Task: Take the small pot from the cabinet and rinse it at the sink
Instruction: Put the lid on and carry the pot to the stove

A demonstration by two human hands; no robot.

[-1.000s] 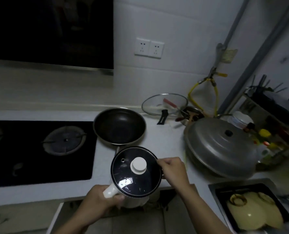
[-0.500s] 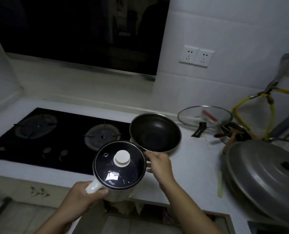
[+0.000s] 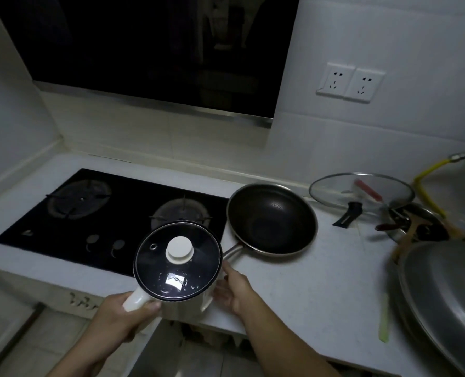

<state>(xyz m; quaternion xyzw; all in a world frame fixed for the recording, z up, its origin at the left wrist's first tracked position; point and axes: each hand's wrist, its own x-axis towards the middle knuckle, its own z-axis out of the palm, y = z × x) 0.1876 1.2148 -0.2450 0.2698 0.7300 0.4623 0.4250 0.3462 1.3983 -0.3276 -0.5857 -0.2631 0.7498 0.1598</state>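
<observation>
The small white pot (image 3: 198, 300) hangs in the air over the counter's front edge, capped by a dark glass lid (image 3: 158, 268) with a white knob. My left hand (image 3: 122, 314) is wrapped around its white handle at the lower left. My right hand (image 3: 234, 289) presses flat against the pot's right side, fingers spread along the wall. Neither the cabinet nor the sink is in view.
A black two-burner gas hob (image 3: 103, 213) lies behind the pot. A dark frying pan (image 3: 272, 219) sits to the right, its handle pointing at my right hand. Farther right are a glass lid (image 3: 361, 191), a utensil pot (image 3: 416, 224) and a large steel lid (image 3: 448, 295).
The view has swung left, away from the sink side, toward the hob. Both hands kept hold of the pot, which stays in front of me at the counter edge.
</observation>
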